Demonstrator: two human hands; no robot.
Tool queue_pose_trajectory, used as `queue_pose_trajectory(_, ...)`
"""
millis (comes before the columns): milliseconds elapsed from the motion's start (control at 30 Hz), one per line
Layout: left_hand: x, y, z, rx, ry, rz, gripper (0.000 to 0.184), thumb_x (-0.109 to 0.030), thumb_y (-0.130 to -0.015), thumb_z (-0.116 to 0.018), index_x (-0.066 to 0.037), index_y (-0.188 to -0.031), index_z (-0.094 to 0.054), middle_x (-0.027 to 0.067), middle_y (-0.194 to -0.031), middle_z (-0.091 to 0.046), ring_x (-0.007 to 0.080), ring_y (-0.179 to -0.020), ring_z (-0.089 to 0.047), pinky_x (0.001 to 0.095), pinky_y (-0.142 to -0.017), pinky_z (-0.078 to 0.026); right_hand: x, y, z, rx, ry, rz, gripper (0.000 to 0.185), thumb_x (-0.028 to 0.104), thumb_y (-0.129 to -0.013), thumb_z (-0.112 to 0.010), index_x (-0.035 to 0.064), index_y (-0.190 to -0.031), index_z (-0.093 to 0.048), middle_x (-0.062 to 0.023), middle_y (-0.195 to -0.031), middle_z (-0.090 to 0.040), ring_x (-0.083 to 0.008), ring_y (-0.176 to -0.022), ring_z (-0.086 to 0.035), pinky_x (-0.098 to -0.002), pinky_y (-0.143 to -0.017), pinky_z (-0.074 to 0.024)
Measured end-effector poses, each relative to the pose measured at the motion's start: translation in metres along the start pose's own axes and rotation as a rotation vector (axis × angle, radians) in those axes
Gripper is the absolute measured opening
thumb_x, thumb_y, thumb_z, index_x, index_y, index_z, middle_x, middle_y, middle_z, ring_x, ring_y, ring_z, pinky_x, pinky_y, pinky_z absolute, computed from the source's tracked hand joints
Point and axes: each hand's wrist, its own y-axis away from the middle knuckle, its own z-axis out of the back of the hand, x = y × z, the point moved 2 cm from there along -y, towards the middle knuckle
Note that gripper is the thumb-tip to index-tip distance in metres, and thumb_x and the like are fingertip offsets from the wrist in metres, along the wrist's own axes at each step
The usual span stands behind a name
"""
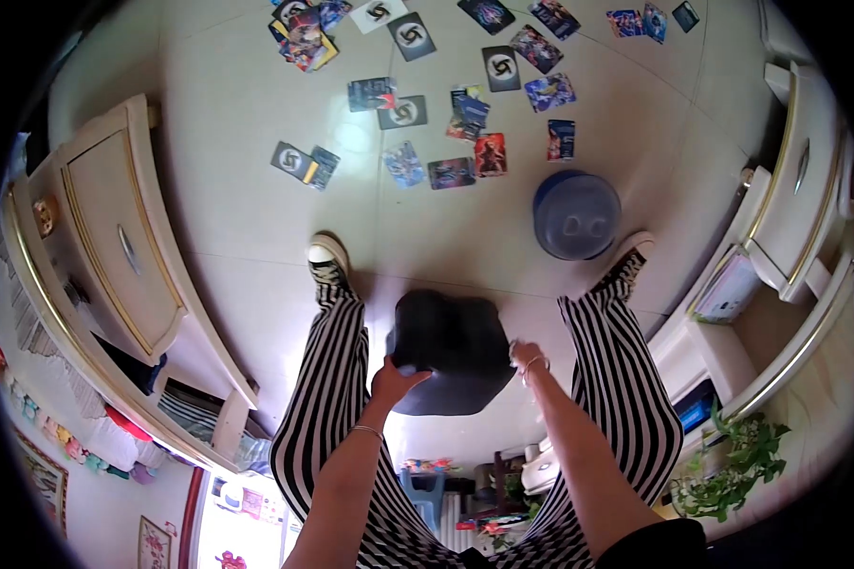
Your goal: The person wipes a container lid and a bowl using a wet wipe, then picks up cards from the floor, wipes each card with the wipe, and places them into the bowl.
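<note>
Between my legs stands a black box-like object (451,365) with rounded corners and a dark, dented upper part; its exact kind is unclear. My left hand (397,381) grips its left side, thumb lying across the surface and the other fingers mostly hidden behind the edge. At the right edge, my right hand (527,357) has its fingers curled against the side, partly out of sight. Each wrist wears a thin bracelet.
Scattered picture cards (451,173) lie on the tiled floor (247,213) ahead, with a card pile (304,40) farther off. A round blue-grey plastic item (576,216) sits near my right shoe. Cabinets (123,242) flank both sides; a leafy plant (735,460) is lower right.
</note>
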Motion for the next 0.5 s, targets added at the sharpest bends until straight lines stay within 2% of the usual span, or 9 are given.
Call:
queue_pose_trajectory(33, -0.005, 0.001, -0.022, 0.033, 0.079, -0.037, 0.097, -0.060, -0.058, -0.076, 0.006, -0.120, -0.042, 0.0238, -0.109, -0.059, 0.0355, -0.103, -0.058, 0.0386, -0.087, -0.046, -0.007, 0.002, 0.031, -0.053, 0.469, 0.237, 0.045, 0.039, -0.087, -0.050, -0.0031, -0.098, -0.060, -0.0204, -0.090, -0.065, -0.0356, -0.086, -0.064, -0.0464, -0.071, -0.0506)
queue_pose_trajectory(100, -0.016, -0.006, -0.076, 0.094, 0.243, -0.112, 0.095, -0.061, -0.061, -0.074, 0.008, -0.120, -0.044, 0.0251, -0.109, -0.059, 0.0357, -0.105, -0.057, 0.0381, -0.088, -0.045, -0.046, -0.003, 0.075, -0.333, 0.079, -0.001, 0.047, 0.040, -0.087, -0.049, -0.0047, -0.093, -0.063, -0.0255, -0.088, -0.064, -0.0388, -0.087, -0.063, -0.0461, -0.075, -0.0500)
queue_pose_trajectory(133, -0.027, -0.008, -0.099, 0.125, 0.321, -0.151, 0.094, -0.060, -0.063, -0.073, 0.009, -0.120, -0.045, 0.0254, -0.110, -0.059, 0.0357, -0.106, -0.056, 0.0377, -0.088, -0.045, -0.043, 0.012, 0.111, -0.414, 0.123, -0.038, 0.047, 0.039, -0.087, -0.048, -0.0055, -0.089, -0.064, -0.0269, -0.088, -0.064, -0.0397, -0.088, -0.062, -0.0467, -0.076, -0.0492)
queue_pose_trajectory(200, -0.061, -0.004, -0.118, 0.194, 0.355, -0.132, 0.092, -0.063, -0.066, -0.068, 0.010, -0.119, -0.047, 0.0260, -0.110, -0.058, 0.0355, -0.108, -0.056, 0.0370, -0.089, -0.044, -0.028, 0.057, 0.164, -0.450, -0.037, -0.158, 0.038, 0.033, -0.084, -0.053, -0.0032, -0.088, -0.064, -0.0250, -0.080, -0.064, -0.0393, -0.082, -0.063, -0.0461, -0.070, -0.0510)
queue_pose_trajectory(233, -0.076, -0.002, -0.124, 0.260, 0.392, -0.134, 0.092, -0.064, -0.066, -0.066, 0.010, -0.118, -0.048, 0.0258, -0.109, -0.059, 0.0355, -0.106, -0.056, 0.0372, -0.089, -0.044, -0.024, 0.075, 0.181, -0.488, -0.078, -0.201, 0.046, 0.039, -0.084, -0.051, -0.0051, -0.087, -0.064, -0.0279, -0.085, -0.063, -0.0439, -0.085, -0.061, -0.0482, -0.072, -0.0490)
queue_pose_trajectory(367, -0.135, -0.010, -0.120, 0.415, 0.265, -0.100, 0.094, -0.068, -0.066, -0.063, 0.008, -0.120, -0.048, 0.0250, -0.104, -0.061, 0.0359, -0.101, -0.059, 0.0391, -0.085, -0.046, -0.061, 0.064, 0.203, -0.544, -0.093, -0.216, 0.043, 0.039, -0.084, -0.051, -0.0024, -0.086, -0.065, -0.0248, -0.084, -0.064, -0.0408, -0.083, -0.062, -0.0458, -0.070, -0.0492)
queue_pose_trajectory(433, -0.145, -0.003, -0.116, 0.486, 0.192, -0.109, 0.098, -0.067, -0.064, -0.066, 0.007, -0.125, -0.044, 0.0252, -0.101, -0.062, 0.0358, -0.099, -0.059, 0.0398, -0.083, -0.047, -0.037, 0.086, 0.202, -0.656, 0.020, -0.099, 0.037, 0.034, -0.085, -0.052, -0.0005, -0.085, -0.065, -0.0229, -0.081, -0.064, -0.0383, -0.082, -0.063, -0.0449, -0.068, -0.0494)
queue_pose_trajectory(467, -0.156, 0.004, -0.105, 0.350, 0.095, -0.167, 0.104, -0.066, -0.061, -0.068, 0.003, -0.132, -0.035, 0.0252, -0.105, -0.060, 0.0372, -0.097, -0.060, 0.0398, -0.082, -0.048, -0.017, 0.100, 0.201, -0.611, -0.076, -0.025, 0.029, 0.029, -0.086, -0.052, 0.0025, -0.084, -0.064, -0.0198, -0.079, -0.064, -0.0363, -0.078, -0.063, -0.0439, -0.067, -0.0494)
queue_pose_trajectory(500, -0.163, 0.010, -0.095, 0.210, -0.002, -0.220, 0.113, -0.065, -0.058, -0.071, -0.001, -0.139, -0.026, 0.0252, -0.108, -0.059, 0.0385, -0.096, -0.061, 0.0399, -0.081, -0.049, -0.016, 0.094, 0.184, -0.752, -0.005, 0.198, 0.023, 0.026, -0.084, -0.054, 0.0058, -0.089, -0.063, -0.0174, -0.083, -0.064, -0.0361, -0.079, -0.062, -0.0440, -0.068, -0.0492)
